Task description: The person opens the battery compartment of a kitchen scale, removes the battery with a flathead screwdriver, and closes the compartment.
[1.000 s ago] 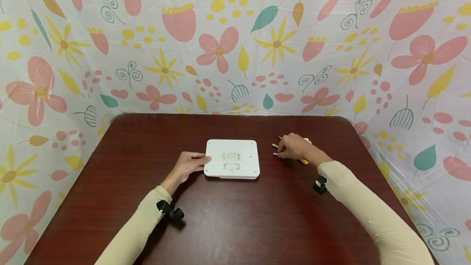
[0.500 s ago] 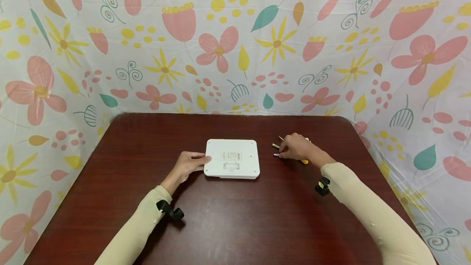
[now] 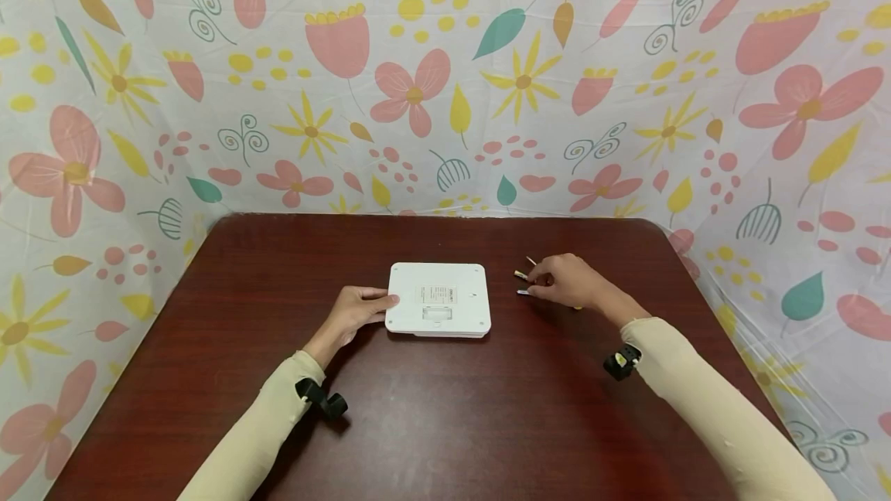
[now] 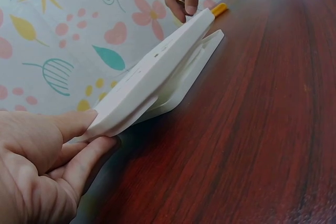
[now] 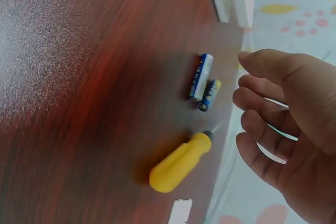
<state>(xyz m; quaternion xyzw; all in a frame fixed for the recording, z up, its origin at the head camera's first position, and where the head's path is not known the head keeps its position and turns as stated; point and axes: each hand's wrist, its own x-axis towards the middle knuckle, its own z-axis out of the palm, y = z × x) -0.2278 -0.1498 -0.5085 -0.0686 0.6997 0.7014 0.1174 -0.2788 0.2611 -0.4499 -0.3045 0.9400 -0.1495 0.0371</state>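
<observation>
A flat white device [image 3: 438, 300] lies face down in the middle of the dark wooden table [image 3: 445, 416]. My left hand [image 3: 358, 311] holds its left edge, thumb on top and a finger under the rim [image 4: 79, 140]. My right hand [image 3: 564, 281] hovers to the right of the device, fingers relaxed and holding nothing. Beneath its fingertips two small blue batteries [image 5: 201, 77] [image 5: 209, 94] lie side by side on the table. A yellow-handled screwdriver [image 5: 181, 162] rests just behind them, mostly hidden under the hand in the head view.
A small white piece [image 5: 180, 211] lies beyond the screwdriver. Flower-printed cloth [image 3: 445, 83] walls the table on the far, left and right sides. Bare wood spreads in front of the device toward me.
My right hand has lifted off the batteries and drawn slightly right, fingers loosening; the batteries stay on the table. The left hand and the device have not moved.
</observation>
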